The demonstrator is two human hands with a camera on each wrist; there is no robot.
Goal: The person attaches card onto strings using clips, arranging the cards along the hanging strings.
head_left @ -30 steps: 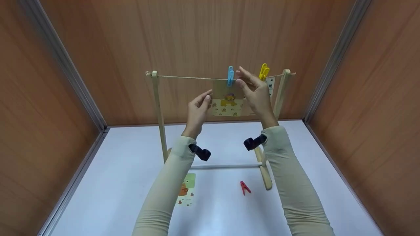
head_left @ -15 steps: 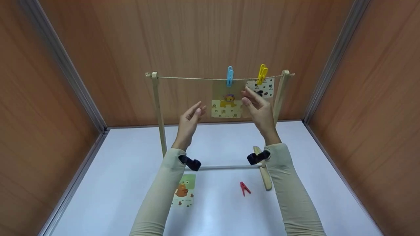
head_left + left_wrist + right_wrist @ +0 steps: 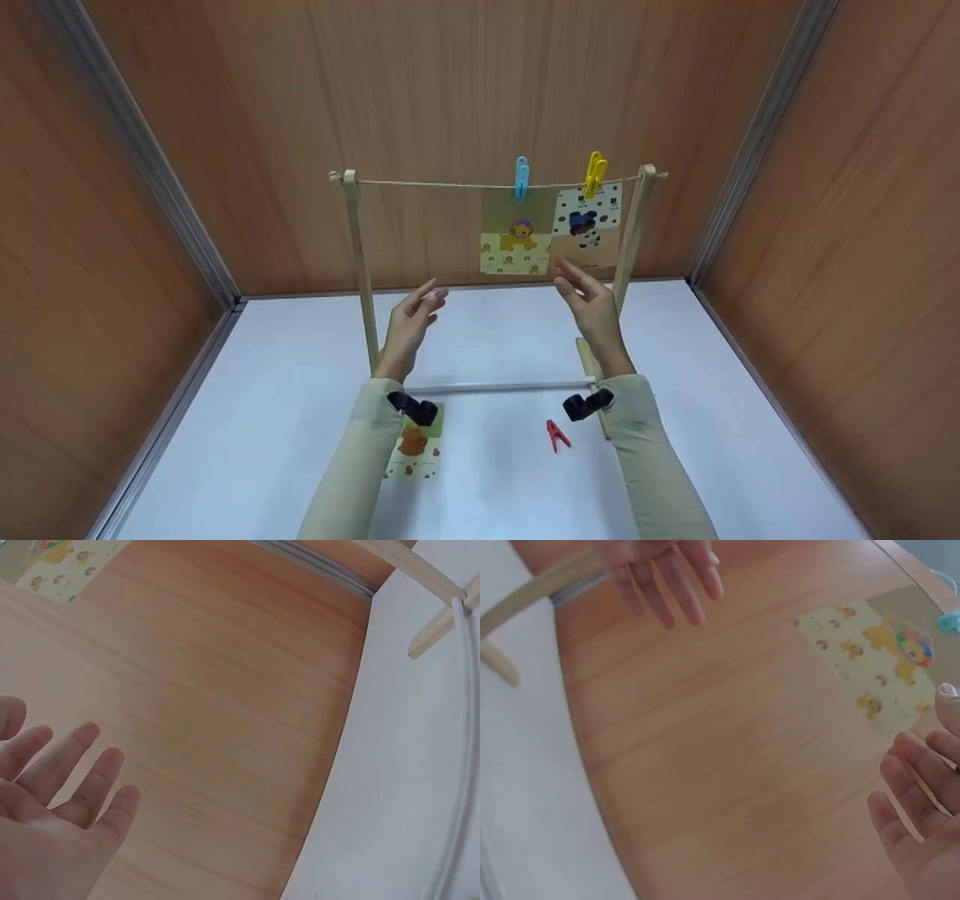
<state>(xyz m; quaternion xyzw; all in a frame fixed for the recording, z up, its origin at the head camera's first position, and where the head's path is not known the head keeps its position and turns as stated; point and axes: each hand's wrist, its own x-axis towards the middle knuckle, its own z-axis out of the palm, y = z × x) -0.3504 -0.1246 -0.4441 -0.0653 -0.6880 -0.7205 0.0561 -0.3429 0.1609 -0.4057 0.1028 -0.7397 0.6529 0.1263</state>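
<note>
The left sleeve [image 3: 345, 476] hides some of the printed card [image 3: 421, 448] from me, lower centre. The left hand [image 3: 407, 328] and right hand [image 3: 595, 315] are apart, empty, fingers loose. Upper centre, a plastic peg [image 3: 521, 180] clips the lion card [image 3: 515, 255] to twine [image 3: 427, 184].

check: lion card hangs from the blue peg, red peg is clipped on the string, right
The red peg isn't on the string; the head view shows it lying on the white table. The lion card does hang from the blue peg.
</note>
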